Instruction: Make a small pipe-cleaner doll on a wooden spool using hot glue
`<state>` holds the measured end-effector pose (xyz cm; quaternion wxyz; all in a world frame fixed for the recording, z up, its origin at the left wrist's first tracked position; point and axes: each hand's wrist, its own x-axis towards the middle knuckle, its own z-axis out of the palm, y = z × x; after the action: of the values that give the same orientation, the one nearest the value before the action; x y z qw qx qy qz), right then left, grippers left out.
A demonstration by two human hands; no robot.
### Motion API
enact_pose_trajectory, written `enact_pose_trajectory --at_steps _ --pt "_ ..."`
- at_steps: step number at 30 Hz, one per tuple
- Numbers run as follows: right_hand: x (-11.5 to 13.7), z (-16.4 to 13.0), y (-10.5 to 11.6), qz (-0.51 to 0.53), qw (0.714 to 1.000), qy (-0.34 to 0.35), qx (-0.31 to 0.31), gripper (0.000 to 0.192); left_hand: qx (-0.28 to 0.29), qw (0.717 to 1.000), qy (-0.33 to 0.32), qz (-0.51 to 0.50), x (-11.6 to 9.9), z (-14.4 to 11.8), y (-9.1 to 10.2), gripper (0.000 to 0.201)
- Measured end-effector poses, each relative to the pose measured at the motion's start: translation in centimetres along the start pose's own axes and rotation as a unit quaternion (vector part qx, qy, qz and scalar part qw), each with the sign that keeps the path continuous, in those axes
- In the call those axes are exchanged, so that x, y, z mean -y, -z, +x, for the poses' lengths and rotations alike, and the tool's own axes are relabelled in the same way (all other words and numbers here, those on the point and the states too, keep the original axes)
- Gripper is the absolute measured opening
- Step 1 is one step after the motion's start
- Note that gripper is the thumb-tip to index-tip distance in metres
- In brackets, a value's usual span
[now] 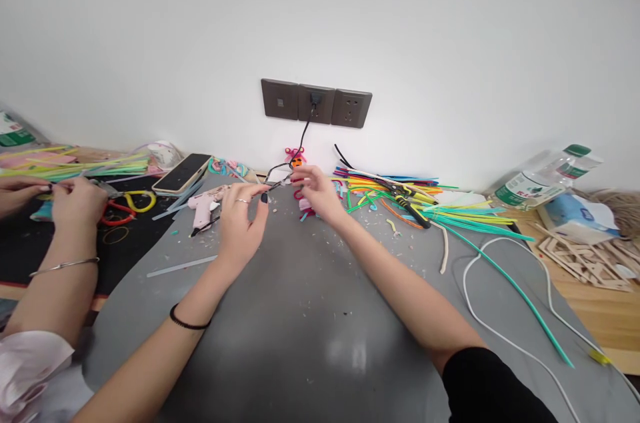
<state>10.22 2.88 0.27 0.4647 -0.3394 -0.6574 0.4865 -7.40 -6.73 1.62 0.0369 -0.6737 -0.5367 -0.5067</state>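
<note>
My left hand (244, 210) hovers over the grey mat (300, 316), thumb and forefinger pinched at the black cord (302, 136) that drops from the wall socket (314, 102). It wears a ring, with a black band on the wrist. My right hand (319, 193) is a hand's width to the right, fingers spread, its tips near the cord and a small pale piece I cannot identify. Small pink and red craft pieces (305, 212) lie just under it. A pink glue gun (205, 205) lies left of my left hand.
Another person's hands (75, 202) work at the far left near yellow-handled scissors (136, 200) and a phone (183, 172). Right of my hands lie coloured pipe cleaners (450, 213), yellow-black pliers (410, 202), a white cord (493, 333), a tipped bottle (545, 178) and wooden pieces (585, 253).
</note>
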Motion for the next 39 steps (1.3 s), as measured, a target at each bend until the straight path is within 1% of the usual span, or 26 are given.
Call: enact_pose_trajectory --at_steps 1,2,3,4,6,8,10,12,14,17,20,23,25,27,30,32,36,37,39 --pt "0.0 0.0 2.1 -0.101 0.994 0.044 -0.020 0.054 0.035 0.999 -0.004 0.006 0.2 0.1 -0.3 0.024" --pt "0.0 -0.1 4.1 -0.197 0.977 0.072 -0.026 0.050 0.077 0.997 -0.010 0.014 0.3 0.1 -0.8 0.025" --pt "-0.1 -0.1 5.9 -0.276 0.957 0.079 -0.023 0.047 0.120 0.992 -0.017 0.022 0.5 0.1 -1.3 0.026" --pt "-0.3 -0.2 7.5 -0.331 0.941 0.067 -0.015 0.046 0.164 0.986 -0.024 0.033 0.6 0.1 -1.8 0.026" --pt "-1.0 -0.4 9.6 -0.409 0.911 0.037 0.028 0.047 0.238 0.969 -0.038 0.054 0.8 0.1 -3.0 0.029" --pt "-1.8 -0.4 10.5 -0.458 0.884 0.032 0.087 0.047 0.281 0.955 -0.050 0.074 1.0 0.2 -4.2 0.032" --pt "-2.6 -0.3 10.6 -0.479 0.867 0.041 0.134 0.046 0.308 0.945 -0.062 0.096 1.1 0.4 -5.3 0.033" --pt "-3.2 0.0 10.3 -0.485 0.859 0.053 0.153 0.043 0.334 0.933 -0.065 0.118 1.1 0.8 -6.3 0.033" --pt "-3.5 0.3 9.9 -0.488 0.858 0.064 0.150 0.039 0.352 0.925 -0.053 0.134 1.1 1.2 -7.1 0.031" --pt "-3.6 0.6 9.8 -0.487 0.861 0.076 0.124 0.028 0.364 0.920 -0.030 0.140 0.9 1.6 -8.2 0.030" --pt "-3.5 0.6 10.1 -0.483 0.868 0.080 0.088 0.020 0.361 0.923 -0.021 0.131 0.8 1.9 -9.0 0.037" --pt "-3.2 0.3 10.6 -0.473 0.877 0.074 0.045 0.017 0.349 0.934 -0.009 0.083 1.1 2.1 -9.4 0.043" --pt "-2.9 -0.2 10.9 -0.443 0.895 0.063 0.007 0.016 0.333 0.942 0.011 0.040 1.6 2.2 -9.3 0.044" --pt "-2.5 -0.7 11.0 -0.386 0.921 0.036 -0.039 0.016 0.316 0.947 0.048 0.005 2.3 2.3 -8.9 0.044" --pt "-1.9 -1.6 10.8 -0.300 0.949 -0.016 -0.091 0.013 0.307 0.943 0.120 -0.044 3.2 2.3 -8.1 0.043" --pt "-1.5 -2.1 10.4 -0.259 0.960 -0.039 -0.099 0.010 0.290 0.943 0.152 -0.064 3.6 2.1 -7.6 0.041" --pt "-0.6 -2.8 8.8 -0.201 0.974 -0.067 -0.081 0.010 0.228 0.953 0.179 -0.093 3.4 1.3 -6.9 0.035" --pt "-0.4 -3.0 8.4 -0.194 0.975 -0.075 -0.075 0.010 0.222 0.952 0.184 -0.101 3.2 1.1 -6.9 0.034" --pt "-0.1 -3.1 7.5 -0.177 0.977 -0.094 -0.068 0.011 0.227 0.948 0.195 -0.103 2.9 0.8 -6.8 0.034"
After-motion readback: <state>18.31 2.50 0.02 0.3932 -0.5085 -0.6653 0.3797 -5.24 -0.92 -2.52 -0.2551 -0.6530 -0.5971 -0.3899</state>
